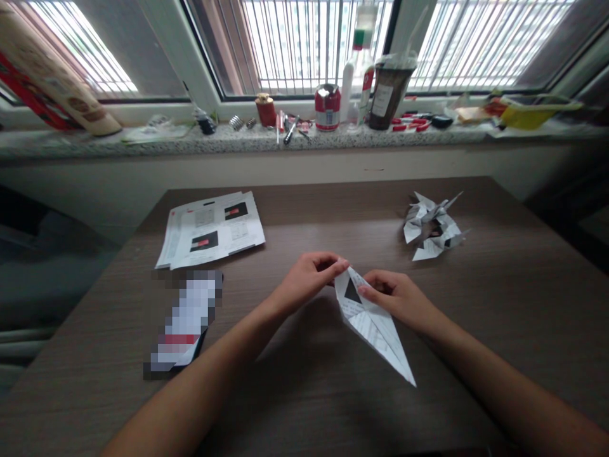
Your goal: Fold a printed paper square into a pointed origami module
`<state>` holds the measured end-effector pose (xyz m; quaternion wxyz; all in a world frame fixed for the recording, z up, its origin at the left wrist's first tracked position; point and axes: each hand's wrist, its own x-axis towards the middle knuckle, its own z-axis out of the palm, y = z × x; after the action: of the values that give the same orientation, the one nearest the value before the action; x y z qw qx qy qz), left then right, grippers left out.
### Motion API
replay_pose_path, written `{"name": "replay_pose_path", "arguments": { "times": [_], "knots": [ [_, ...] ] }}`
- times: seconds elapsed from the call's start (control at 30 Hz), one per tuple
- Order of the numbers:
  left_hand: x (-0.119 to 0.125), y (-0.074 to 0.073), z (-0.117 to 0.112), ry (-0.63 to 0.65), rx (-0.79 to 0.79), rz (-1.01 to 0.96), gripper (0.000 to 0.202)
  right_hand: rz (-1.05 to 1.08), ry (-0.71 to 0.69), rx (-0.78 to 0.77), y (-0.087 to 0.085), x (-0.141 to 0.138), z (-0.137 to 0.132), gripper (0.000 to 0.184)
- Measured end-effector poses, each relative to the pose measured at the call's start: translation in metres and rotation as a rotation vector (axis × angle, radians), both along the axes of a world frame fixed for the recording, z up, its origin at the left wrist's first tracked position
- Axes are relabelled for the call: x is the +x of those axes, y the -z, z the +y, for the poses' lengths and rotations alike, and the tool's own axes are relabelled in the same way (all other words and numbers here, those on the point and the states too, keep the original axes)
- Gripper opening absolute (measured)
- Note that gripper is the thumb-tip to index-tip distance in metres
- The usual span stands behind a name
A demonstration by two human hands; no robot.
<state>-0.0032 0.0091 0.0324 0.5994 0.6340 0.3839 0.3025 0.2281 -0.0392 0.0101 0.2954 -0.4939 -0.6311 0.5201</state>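
A folded piece of printed white paper (pixel 375 327), long and diamond-shaped with a dark patch near its top, is held above the front middle of the table. My left hand (pixel 316 268) pinches its upper corner between thumb and fingers. On the paper's right edge, my right hand (pixel 392 293) grips with the thumb on top; its other fingers are partly hidden behind the paper. The lower point of the paper hangs free toward me. Several folded paper pieces (pixel 432 225) with pointed tips sit in a cluster at the back right of the table.
Printed sheets (pixel 212 228) lie stacked at the back left of the brown table (pixel 295 406). A blurred-out phone (pixel 185 324) rests near my left forearm. Along the stone windowsill (pixel 228 145) stand a red can (pixel 327 108), a dark drink cup (pixel 387 92), bottles and small tools.
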Motion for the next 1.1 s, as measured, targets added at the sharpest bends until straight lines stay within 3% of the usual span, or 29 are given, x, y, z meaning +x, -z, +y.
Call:
{"name": "replay_pose_path", "arguments": {
  "times": [0.23,0.63,1.1],
  "knots": [
    [0.0025,0.0073,-0.0002,-0.053,-0.039,-0.062,0.034,0.024,0.007,-0.065,-0.0024,-0.0012,-0.0003,0.028],
    [0.0013,0.0057,0.0006,-0.031,-0.046,-0.061,0.034,0.036,0.02,-0.089,-0.0041,0.0013,0.001,0.024],
    [0.0003,0.0017,0.0015,-0.006,0.059,0.058,0.03,0.016,0.03,-0.055,-0.0022,-0.0008,-0.0007,0.021]
  ]
}}
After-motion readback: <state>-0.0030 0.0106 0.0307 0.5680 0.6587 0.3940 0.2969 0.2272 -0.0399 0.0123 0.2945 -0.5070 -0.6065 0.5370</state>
